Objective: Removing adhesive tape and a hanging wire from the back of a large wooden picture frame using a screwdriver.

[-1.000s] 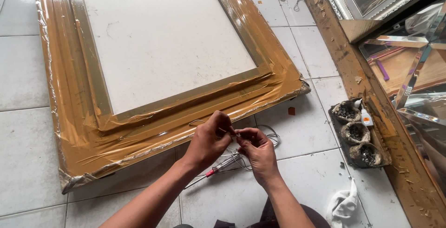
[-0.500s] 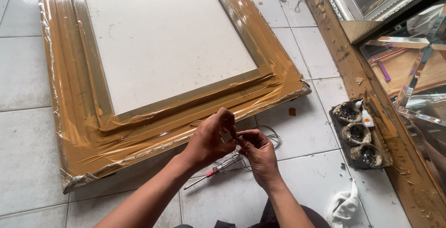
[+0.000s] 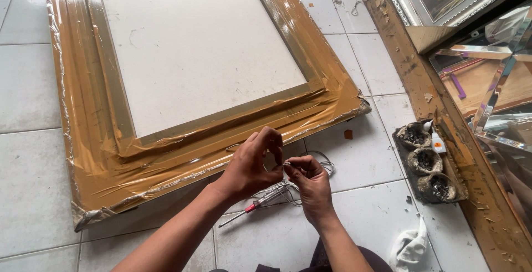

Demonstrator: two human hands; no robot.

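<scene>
A: What do the hands hold in this view?

B: The left hand (image 3: 250, 164) and the right hand (image 3: 309, 180) meet fingertip to fingertip just in front of the near edge of the large frame (image 3: 183, 155). Both pinch narrowly on one small metal piece (image 3: 286, 163), probably a fastener or the end of the thin wire (image 3: 324, 164); it is too small to tell which. The wire's loose loops lie on the tiled floor (image 3: 33, 83) under and just behind the right hand.

A: Where are the tools?

B: A red-handled screwdriver (image 3: 256, 204) lies on the floor beneath the wrists, untouched. To the right, a dark tray (image 3: 400, 153) carries three grimy cups and a small glue bottle (image 3: 435, 140). A white rag (image 3: 410, 245) lies near the right forearm.

A: How far along does the work appear?

B: The frame lies back upward, wrapped in shiny brown tape, its pale backing board (image 3: 194, 45) taped in along the edges. Judging from this, sealing looks finished. No wire or fitting shows on the frame's back, so fixing the wire seems still to come.
</scene>
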